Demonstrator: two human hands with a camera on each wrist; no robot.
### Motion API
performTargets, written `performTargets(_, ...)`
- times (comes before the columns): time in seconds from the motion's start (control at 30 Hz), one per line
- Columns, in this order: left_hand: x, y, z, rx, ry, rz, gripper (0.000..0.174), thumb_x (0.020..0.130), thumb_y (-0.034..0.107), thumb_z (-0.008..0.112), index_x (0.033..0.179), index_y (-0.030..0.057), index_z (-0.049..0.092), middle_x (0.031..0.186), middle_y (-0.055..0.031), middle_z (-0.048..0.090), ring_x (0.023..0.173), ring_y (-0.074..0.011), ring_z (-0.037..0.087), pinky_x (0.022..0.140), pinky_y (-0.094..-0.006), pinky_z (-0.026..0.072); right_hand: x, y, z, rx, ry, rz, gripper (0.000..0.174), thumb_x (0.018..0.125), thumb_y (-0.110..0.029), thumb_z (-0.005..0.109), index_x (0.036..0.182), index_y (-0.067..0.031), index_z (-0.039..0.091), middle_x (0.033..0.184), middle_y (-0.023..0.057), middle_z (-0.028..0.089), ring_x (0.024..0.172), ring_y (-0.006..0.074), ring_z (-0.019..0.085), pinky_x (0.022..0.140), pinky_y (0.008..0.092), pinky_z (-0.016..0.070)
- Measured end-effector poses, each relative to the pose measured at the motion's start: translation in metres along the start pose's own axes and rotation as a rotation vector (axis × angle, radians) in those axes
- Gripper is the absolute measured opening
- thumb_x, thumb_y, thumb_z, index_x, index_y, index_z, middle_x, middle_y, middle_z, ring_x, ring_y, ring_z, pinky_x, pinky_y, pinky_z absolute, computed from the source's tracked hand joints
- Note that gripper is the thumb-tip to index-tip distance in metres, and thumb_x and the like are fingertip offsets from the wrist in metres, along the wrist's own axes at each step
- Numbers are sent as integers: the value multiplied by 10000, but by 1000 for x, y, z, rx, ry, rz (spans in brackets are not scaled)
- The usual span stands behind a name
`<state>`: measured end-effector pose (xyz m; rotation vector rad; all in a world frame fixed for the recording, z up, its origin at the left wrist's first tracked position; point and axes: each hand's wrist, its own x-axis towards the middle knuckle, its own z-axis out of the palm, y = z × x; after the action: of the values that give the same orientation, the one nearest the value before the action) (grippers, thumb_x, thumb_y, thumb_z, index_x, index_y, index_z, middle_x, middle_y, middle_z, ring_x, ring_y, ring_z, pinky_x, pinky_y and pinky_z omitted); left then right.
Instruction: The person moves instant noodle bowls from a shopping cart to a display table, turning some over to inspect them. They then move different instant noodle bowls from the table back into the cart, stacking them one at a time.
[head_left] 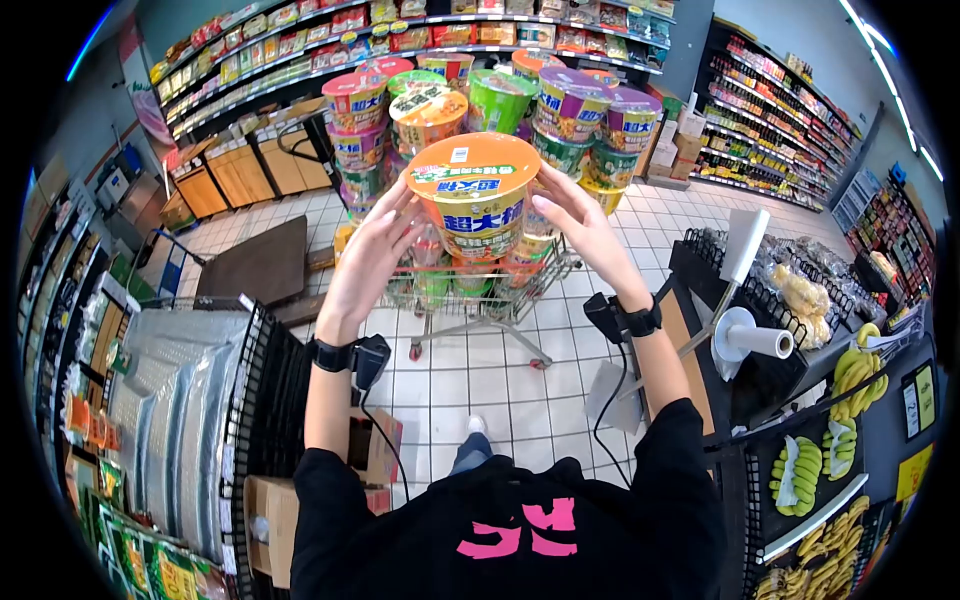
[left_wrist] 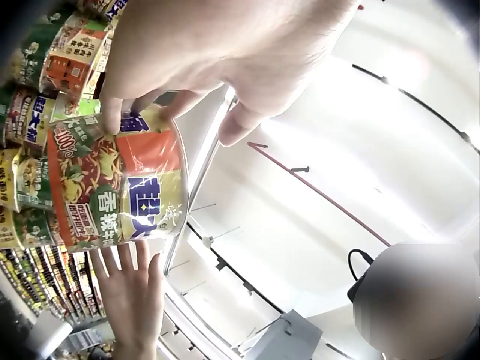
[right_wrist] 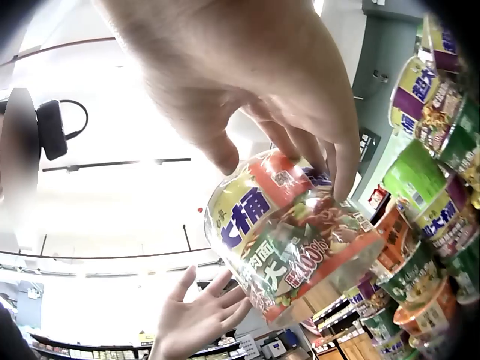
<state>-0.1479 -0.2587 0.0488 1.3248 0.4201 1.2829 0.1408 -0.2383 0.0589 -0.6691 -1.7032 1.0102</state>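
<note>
An instant noodle tub with an orange lid (head_left: 480, 215) is held up between both hands, above the front of a loaded shopping cart (head_left: 478, 312). The left hand (head_left: 375, 255) presses its left side with nearly straight fingers, and the right hand (head_left: 592, 228) presses the opposite side the same way. In the left wrist view, the left fingertips touch the tub (left_wrist: 112, 180) while the thumb stands off it; the right hand (left_wrist: 133, 300) shows long straight fingers. The right wrist view has the right hand (right_wrist: 262, 75) against the tub (right_wrist: 292, 232) and the left hand (right_wrist: 199, 319) spread beyond.
Stacked noodle tubs (head_left: 500, 98) fill the cart behind the held one. Stocked shelves (head_left: 780, 120) line the back and right. Bananas (head_left: 800, 475) and a roll holder (head_left: 750, 340) stand at the right, a rack with silvery sheeting (head_left: 180, 400) at the left.
</note>
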Motion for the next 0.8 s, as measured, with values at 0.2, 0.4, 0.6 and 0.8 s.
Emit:
performTargets(0.2,87,37,-32,-20,-142,13,643,1007,351,398,1520,10,214,1583,-139,222,1447,-282,256,1185,-410,239,76,-32,-38,-114,-67,-35,663,996,-371,543,1496,-9,302,1515,141,375,1364,210,403,1099,336,364)
performTargets(0.4,168,62,-54,-137,-210,15,604,1035,368,360,1468,-44,280,1531,-170,306,1402,-297,332,1179,-441,265,142,-51,-67,-271,-51,-67,644,1002,-461,488,1459,-18,387,1440,129,470,1332,222,453,1077,341,397)
performTargets(0.6,250,75,-77,-195,-224,-4,653,1020,390,422,1438,-93,286,1483,-191,352,1373,-304,366,1182,-441,279,215,-55,-98,-268,-133,-117,697,1002,-507,438,1419,50,400,1448,207,440,1315,286,475,1111,393,393)
performTargets(0.8,316,67,-98,-265,-226,-60,670,1003,386,483,1409,-117,305,1462,-219,368,1357,-279,389,1165,-394,312,274,-54,-143,-96,-251,54,636,962,-407,587,1339,91,467,1359,259,494,1264,302,515,1090,381,422)
